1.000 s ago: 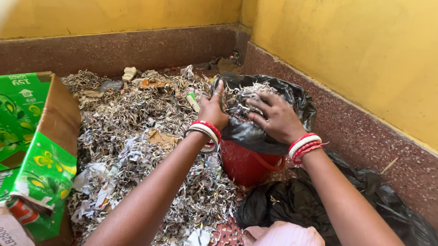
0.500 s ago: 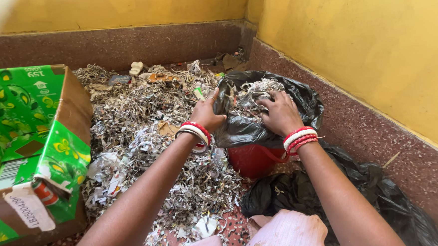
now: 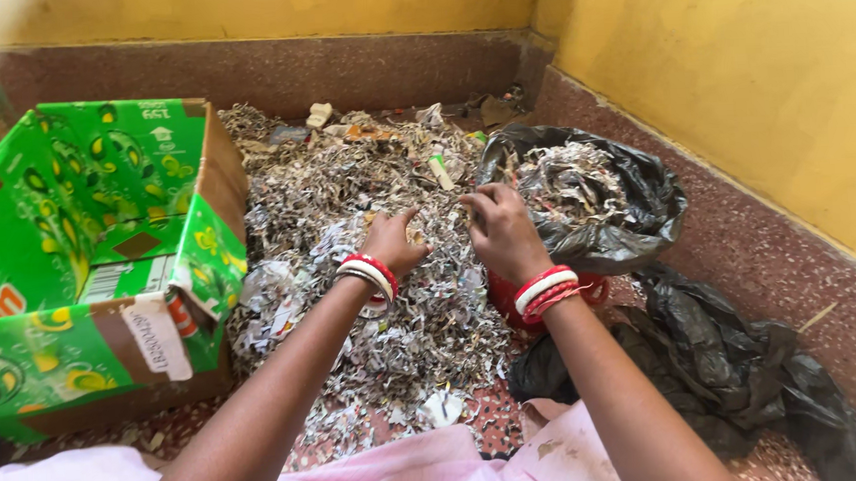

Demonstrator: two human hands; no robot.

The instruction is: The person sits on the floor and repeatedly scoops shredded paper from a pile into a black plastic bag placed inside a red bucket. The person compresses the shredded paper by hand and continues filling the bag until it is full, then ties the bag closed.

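A heap of shredded paper scraps [image 3: 349, 225] covers the speckled floor in front of me. My left hand [image 3: 391, 240] rests palm down on the heap, fingers curled into the scraps. Just to its right, my right hand [image 3: 502, 232] hovers over the heap beside the rim of a black plastic bag [image 3: 641, 210], fingers bent and apart. The bag lines a red bucket [image 3: 509, 300] and holds more shredded paper [image 3: 566, 180]. Both wrists wear red and white bangles. Whether either hand grips scraps is hard to tell.
An open green cardboard box [image 3: 88, 268] lies on its side at the left. A second, crumpled black bag [image 3: 737, 371] lies on the floor at the right. Yellow walls with a dark red skirting close off the corner behind and to the right.
Both hands have pulled back from the bag's opening toward me and left, down onto the scrap heap. The view has shifted, showing more of the green box.
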